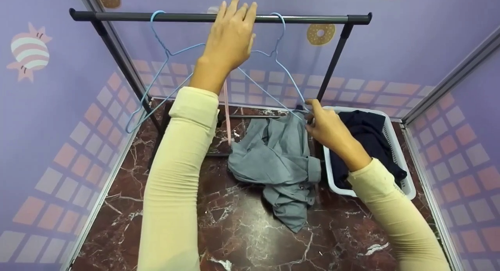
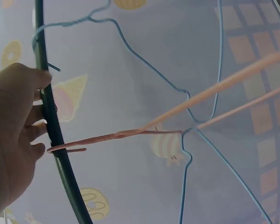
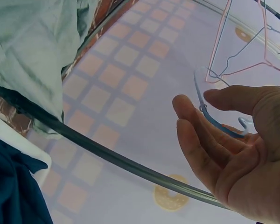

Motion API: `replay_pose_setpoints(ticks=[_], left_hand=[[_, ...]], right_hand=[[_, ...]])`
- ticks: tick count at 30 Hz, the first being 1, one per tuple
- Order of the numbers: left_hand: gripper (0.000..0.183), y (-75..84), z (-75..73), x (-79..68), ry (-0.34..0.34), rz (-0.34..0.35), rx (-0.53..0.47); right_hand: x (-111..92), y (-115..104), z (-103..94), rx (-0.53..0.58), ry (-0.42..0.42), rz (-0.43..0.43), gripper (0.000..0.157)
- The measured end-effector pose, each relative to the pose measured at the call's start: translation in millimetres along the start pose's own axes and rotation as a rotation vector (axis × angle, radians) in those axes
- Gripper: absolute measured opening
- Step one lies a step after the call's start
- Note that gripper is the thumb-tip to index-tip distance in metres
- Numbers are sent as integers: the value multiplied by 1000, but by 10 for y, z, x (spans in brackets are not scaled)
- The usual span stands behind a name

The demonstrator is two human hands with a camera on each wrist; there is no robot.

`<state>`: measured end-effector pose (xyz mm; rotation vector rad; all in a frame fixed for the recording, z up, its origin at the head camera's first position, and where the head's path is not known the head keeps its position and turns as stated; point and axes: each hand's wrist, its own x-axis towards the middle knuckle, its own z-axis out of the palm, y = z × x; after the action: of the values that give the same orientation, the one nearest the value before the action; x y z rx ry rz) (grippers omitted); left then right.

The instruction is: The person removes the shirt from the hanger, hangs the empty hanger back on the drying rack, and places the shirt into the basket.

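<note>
My left hand [image 1: 230, 40] rests on the rail [image 1: 129, 16] of a clothes rack, its fingers reaching past the bar. Beside that hand, a pink hanger [image 2: 98, 137] hooks over the rail. Between thumb and fingers, my right hand [image 1: 326, 124] holds the lower corner of a blue hanger [image 1: 289, 73], whose hook hangs on the rail. In the right wrist view this corner [image 3: 210, 119] lies inside the curled fingers. Another blue hanger [image 1: 160, 73] hangs to the left. A crumpled grey shirt [image 1: 277, 161] is low behind the right hanger; its support is hidden.
At the right, a white basket [image 1: 330, 177] holds dark clothes [image 1: 361, 132]. The rack's posts [image 1: 334, 64] slope down on both sides above a dark red marbled floor [image 1: 250, 239]. Purple patterned walls [image 1: 414, 40] enclose the space.
</note>
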<state>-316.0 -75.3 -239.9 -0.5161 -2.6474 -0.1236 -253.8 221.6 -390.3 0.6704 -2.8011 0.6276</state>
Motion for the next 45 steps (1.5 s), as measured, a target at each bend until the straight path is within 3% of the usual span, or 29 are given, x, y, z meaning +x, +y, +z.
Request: replay_pose_setpoints(ticks=[4,13,23,25,31,33,37,41,45], left_hand=[[69,49,-27,-89,-4,21,-15],[70,198,-131,-424,132,134,-107],[68,343,30,-882,196,243,-205],[64,373,106,-991,263,293,-222],[44,460,522,-1386,638,570,-292],[40,501,683,-1520,677,641,-293],[40,561,945,-1760,613,704,-282],[46,577,1138,-1952,489,685,-268],[51,587,1335,-2075,373,663,-252]], right_hand=[[-144,49,27,18,-2,39,67],[-436,321,203,130,61,151,71],[-518,482,600,200,9,269,70],[-520,461,726,219,9,280,73],[-565,364,1183,252,-19,353,96],[-583,352,1309,231,-8,392,105],[-610,372,1505,146,-3,461,123],[-642,379,1655,58,-85,506,137],[-697,360,1784,-2,-126,509,141]])
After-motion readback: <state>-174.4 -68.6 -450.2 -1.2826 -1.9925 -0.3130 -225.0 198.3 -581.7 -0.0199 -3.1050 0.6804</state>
